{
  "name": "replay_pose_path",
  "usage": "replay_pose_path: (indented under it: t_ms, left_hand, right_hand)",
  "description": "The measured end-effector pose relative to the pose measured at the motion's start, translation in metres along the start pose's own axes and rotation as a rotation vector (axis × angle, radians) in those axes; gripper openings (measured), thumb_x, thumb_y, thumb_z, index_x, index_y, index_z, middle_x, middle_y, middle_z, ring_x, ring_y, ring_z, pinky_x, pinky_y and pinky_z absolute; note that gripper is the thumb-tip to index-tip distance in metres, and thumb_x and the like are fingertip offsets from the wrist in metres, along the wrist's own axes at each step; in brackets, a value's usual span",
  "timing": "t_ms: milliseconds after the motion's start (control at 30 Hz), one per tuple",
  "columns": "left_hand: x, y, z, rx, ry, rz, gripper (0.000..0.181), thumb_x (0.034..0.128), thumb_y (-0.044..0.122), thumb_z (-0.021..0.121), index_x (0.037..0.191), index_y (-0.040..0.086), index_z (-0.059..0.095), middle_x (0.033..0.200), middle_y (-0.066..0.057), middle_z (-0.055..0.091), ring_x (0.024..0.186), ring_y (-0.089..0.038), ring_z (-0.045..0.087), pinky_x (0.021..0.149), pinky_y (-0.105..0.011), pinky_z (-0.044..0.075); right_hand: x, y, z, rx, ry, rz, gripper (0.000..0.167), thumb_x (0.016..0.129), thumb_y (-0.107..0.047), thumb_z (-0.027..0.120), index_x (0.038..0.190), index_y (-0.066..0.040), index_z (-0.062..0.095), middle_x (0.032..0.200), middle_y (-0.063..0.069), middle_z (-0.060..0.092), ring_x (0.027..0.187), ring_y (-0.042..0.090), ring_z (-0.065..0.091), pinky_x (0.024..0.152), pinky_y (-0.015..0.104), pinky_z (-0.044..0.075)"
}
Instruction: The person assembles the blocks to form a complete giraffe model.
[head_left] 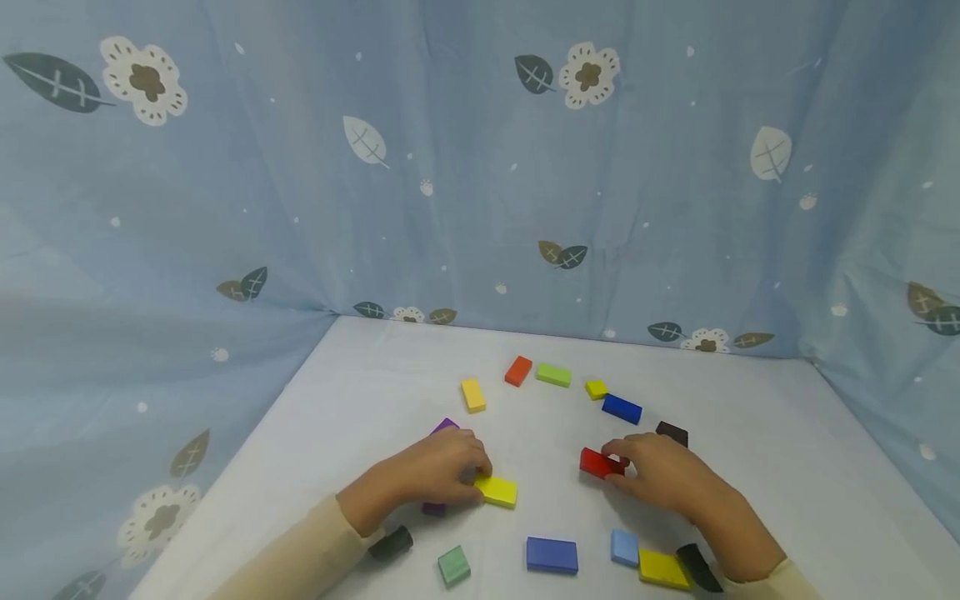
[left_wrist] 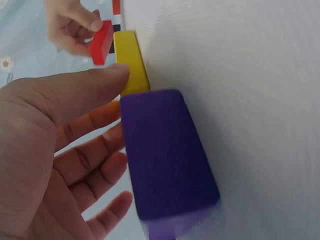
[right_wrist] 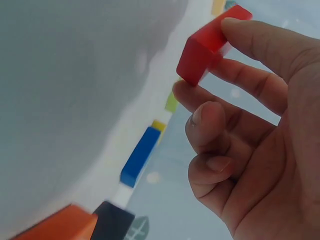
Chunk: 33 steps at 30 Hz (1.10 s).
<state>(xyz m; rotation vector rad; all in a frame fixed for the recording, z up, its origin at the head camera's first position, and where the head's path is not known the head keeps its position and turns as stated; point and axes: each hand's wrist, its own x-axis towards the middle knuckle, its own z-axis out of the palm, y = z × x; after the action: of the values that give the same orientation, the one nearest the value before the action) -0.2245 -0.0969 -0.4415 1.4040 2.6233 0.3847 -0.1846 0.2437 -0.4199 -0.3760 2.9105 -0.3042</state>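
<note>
My left hand [head_left: 438, 468] pinches one end of a yellow rectangular block [head_left: 498, 492], thumb on its near side. In the left wrist view a purple block [left_wrist: 167, 155] stands close to the camera, just in front of that yellow block. The left hand partly covers purple pieces [head_left: 434, 508] in the head view. To the right, my right hand [head_left: 663, 473] grips a red block [head_left: 597, 463] between thumb and fingers. The right wrist view shows the red block [right_wrist: 205, 45] held at the fingertips, its other fingers curled below.
Beyond the hands lie yellow-orange [head_left: 473, 396], red-orange [head_left: 518, 371], light green [head_left: 553, 375], small yellow [head_left: 597, 389], dark blue [head_left: 622, 408] and black [head_left: 672, 433] blocks. Nearer are green [head_left: 453, 567], blue [head_left: 552, 555], light blue [head_left: 624, 547] and yellow [head_left: 663, 570] ones. An orange block [right_wrist: 57, 225] is beside the black.
</note>
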Motion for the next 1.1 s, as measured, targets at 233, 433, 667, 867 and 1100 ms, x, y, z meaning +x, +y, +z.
replay_pose_path:
  t_ms: [233, 433, 667, 867, 1100]
  left_hand:
    - [0.006, 0.0, 0.007, 0.038, 0.017, -0.004, 0.028, 0.084, 0.04, 0.075, 0.109, 0.026, 0.073, 0.096, 0.022, 0.062, 0.089, 0.0, 0.051, 0.086, -0.024, 0.044]
    - [0.005, -0.003, 0.004, 0.021, -0.002, -0.004, 0.03, 0.0834, 0.035, 0.077, 0.112, 0.025, 0.073, 0.099, 0.021, 0.062, 0.09, 0.0, 0.052, 0.082, -0.021, 0.045]
    - [0.008, -0.004, 0.007, -0.019, -0.013, -0.025, 0.033, 0.0851, 0.034, 0.076, 0.116, 0.025, 0.072, 0.104, 0.02, 0.063, 0.095, 0.0, 0.054, 0.084, -0.02, 0.046]
    - [0.013, -0.003, 0.009, -0.047, -0.007, -0.063, 0.033, 0.086, 0.034, 0.075, 0.118, 0.025, 0.071, 0.106, 0.019, 0.063, 0.097, -0.001, 0.054, 0.086, -0.022, 0.046]
    - [0.016, -0.003, 0.011, -0.053, -0.003, -0.073, 0.034, 0.0867, 0.034, 0.074, 0.119, 0.024, 0.071, 0.106, 0.018, 0.063, 0.099, -0.001, 0.054, 0.087, -0.023, 0.046]
  right_hand:
    - [0.018, -0.022, 0.003, -0.001, -0.012, -0.088, 0.031, 0.081, -0.033, 0.079, 0.111, -0.027, 0.071, 0.093, -0.014, 0.063, 0.088, 0.01, 0.058, 0.082, 0.038, 0.052]
    - [0.038, -0.04, 0.008, -0.034, -0.031, -0.176, 0.031, 0.084, -0.034, 0.076, 0.114, -0.025, 0.07, 0.095, -0.013, 0.062, 0.087, 0.009, 0.056, 0.085, 0.038, 0.051]
    - [0.051, -0.043, 0.012, -0.014, -0.031, -0.129, 0.035, 0.085, -0.037, 0.075, 0.117, -0.023, 0.069, 0.1, -0.009, 0.063, 0.089, 0.013, 0.056, 0.086, 0.041, 0.05]
    - [0.06, -0.046, 0.015, -0.012, -0.037, -0.145, 0.034, 0.087, -0.038, 0.073, 0.118, -0.024, 0.069, 0.1, -0.01, 0.062, 0.089, 0.012, 0.056, 0.087, 0.04, 0.05]
    - [0.065, -0.051, 0.019, 0.008, -0.053, -0.137, 0.036, 0.087, -0.038, 0.072, 0.119, -0.023, 0.069, 0.104, -0.006, 0.063, 0.091, 0.015, 0.057, 0.087, 0.042, 0.05]
